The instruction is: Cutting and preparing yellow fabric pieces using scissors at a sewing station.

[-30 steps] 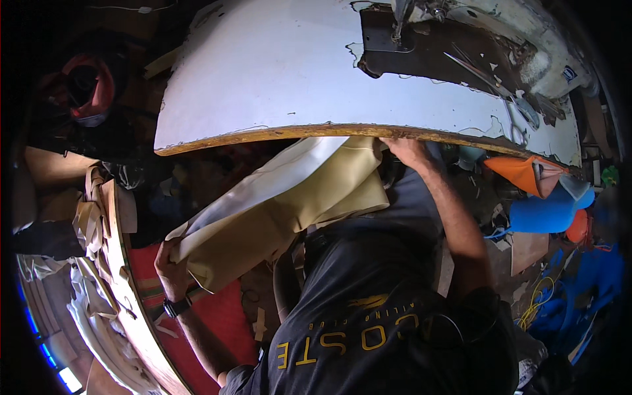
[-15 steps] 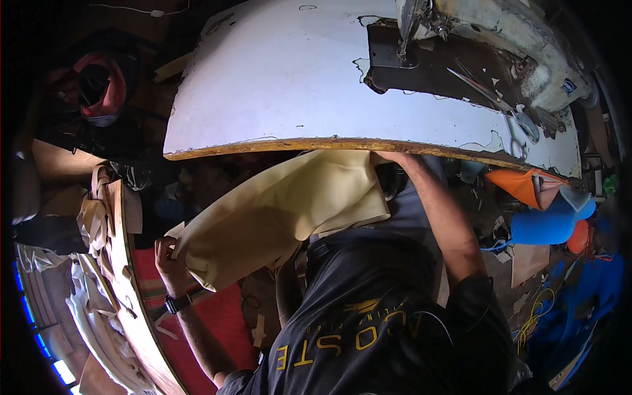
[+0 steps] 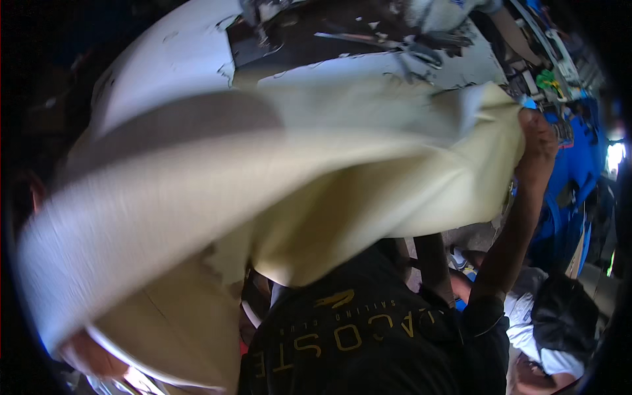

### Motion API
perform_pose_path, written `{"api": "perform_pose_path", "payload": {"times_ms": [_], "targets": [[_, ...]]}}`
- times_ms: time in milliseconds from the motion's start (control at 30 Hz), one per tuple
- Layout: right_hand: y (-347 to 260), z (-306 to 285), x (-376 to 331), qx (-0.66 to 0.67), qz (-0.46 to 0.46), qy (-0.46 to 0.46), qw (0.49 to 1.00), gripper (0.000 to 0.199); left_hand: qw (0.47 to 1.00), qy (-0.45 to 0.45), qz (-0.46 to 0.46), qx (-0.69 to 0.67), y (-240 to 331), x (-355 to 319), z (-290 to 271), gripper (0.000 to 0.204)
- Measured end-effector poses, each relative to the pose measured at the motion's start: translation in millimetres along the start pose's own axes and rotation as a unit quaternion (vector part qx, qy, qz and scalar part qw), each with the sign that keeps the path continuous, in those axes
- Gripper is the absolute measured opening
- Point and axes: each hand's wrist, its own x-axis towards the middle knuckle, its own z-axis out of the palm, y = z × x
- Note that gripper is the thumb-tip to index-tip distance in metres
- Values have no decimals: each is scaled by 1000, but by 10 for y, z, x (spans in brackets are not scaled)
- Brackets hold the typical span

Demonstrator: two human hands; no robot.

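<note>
A large cream sheet of material, possibly leather or leatherette, spreads across the view, its left part smeared by motion. At the upper right, my right hand is closed on the sheet's right edge, the arm raised. Bare skin of my left arm or hand shows at the lower left under the sheet. The sheet and blur hide the left fingers. In the middle, the sheet sags in a deep fold in front of my dark shirt.
Behind the sheet stands a white worktable with a worn top, part of a sewing machine, and scissors. Blue material lies at the right. A person with a black backpack is at the lower right.
The cream sheet has been lifted and swung up, and now covers much of the view. My right hand has moved from the table's edge up and right. The view has turned rightward.
</note>
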Motion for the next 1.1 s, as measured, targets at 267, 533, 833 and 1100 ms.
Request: {"api": "perform_pose_path", "payload": {"times_ms": [267, 533, 833, 1100], "targets": [[1907, -196, -208, -202, -46, -159, 965, 27, 928, -323, -58, 176, -464, 404, 978, 52], [3006, -26, -407, -122, 42, -192, 973, 22, 842, -522, -110, 82, -1468, 29, 617, 35], [3059, -381, -827, 76, 241, -316, 914, 37, 929, -347, -78, 104, -1533, -11, 252, 44], [2416, -110, -873, -236, -187, -119, 946, 33, 970, -229, -23, 82, -1046, 125, 329, 20]]}}
